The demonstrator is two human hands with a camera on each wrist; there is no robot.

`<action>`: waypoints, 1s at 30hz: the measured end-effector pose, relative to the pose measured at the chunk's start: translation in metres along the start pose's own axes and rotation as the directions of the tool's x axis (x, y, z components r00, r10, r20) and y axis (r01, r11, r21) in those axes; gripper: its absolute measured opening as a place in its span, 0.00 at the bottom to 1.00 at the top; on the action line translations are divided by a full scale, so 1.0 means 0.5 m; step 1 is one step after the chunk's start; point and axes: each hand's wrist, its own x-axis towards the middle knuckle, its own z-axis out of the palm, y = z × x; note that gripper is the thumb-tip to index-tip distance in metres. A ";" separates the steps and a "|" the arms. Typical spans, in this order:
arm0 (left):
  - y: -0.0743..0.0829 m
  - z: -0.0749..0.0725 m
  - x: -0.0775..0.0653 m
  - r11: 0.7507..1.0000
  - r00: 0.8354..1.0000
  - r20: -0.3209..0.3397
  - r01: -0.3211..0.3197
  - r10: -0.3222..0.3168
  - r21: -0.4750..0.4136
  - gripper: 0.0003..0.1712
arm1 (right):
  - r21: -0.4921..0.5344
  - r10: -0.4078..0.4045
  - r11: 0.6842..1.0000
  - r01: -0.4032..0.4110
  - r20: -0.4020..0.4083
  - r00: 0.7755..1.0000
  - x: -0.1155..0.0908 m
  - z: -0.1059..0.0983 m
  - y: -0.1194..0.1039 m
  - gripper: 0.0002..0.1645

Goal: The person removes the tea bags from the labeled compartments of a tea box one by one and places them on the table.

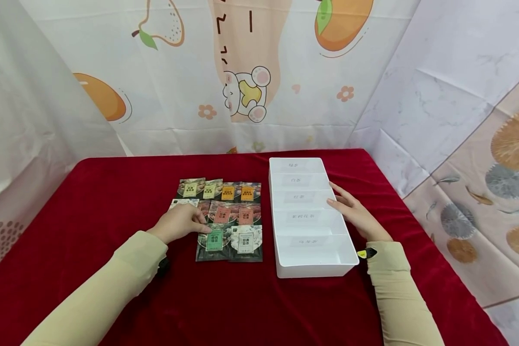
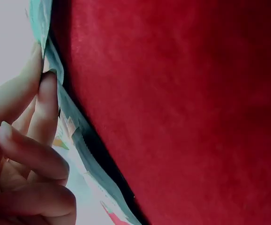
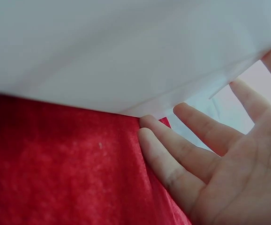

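Flat tea sachets lie in rows on the red cloth. My left hand [image 1: 180, 224] is at their left side, and in the left wrist view its thumb and forefinger [image 2: 47, 98] pinch the edge of the green-labelled tea sachet [image 1: 214, 242]. Beside that one lies a white-labelled sachet [image 1: 245, 242]; red-labelled sachets [image 1: 245, 216] are just behind. A white divided box [image 1: 317, 272] stands to the right. My right hand [image 1: 355, 214] rests against the box's right wall with straight, spread fingers; the right wrist view shows its fingertips [image 3: 180, 108] at the wall.
Yellow-green sachets [image 1: 191, 188] and orange-labelled sachets [image 1: 247, 192] form the back row. Each box compartment bears a paper label [image 1: 307, 216]. The red-covered table [image 1: 125, 202] ends at a printed curtain [image 1: 164, 110] behind; another curtain hangs to the right.
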 end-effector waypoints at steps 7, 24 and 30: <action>0.009 0.000 0.004 0.995 0.998 -0.030 -0.045 0.048 0.091 0.10 | 0.000 0.005 1.000 -0.005 0.003 1.000 0.000 0.000 -0.002 0.43; 0.025 -0.027 0.009 0.987 0.995 -0.103 0.008 0.009 0.162 0.17 | -0.112 -0.067 0.992 0.055 -0.102 0.993 -0.002 -0.004 -0.018 0.45; 0.037 -0.077 0.005 0.993 0.945 -0.324 -0.015 0.052 0.115 0.25 | -0.138 -0.137 0.984 0.112 -0.183 0.974 -0.006 -0.011 -0.040 0.43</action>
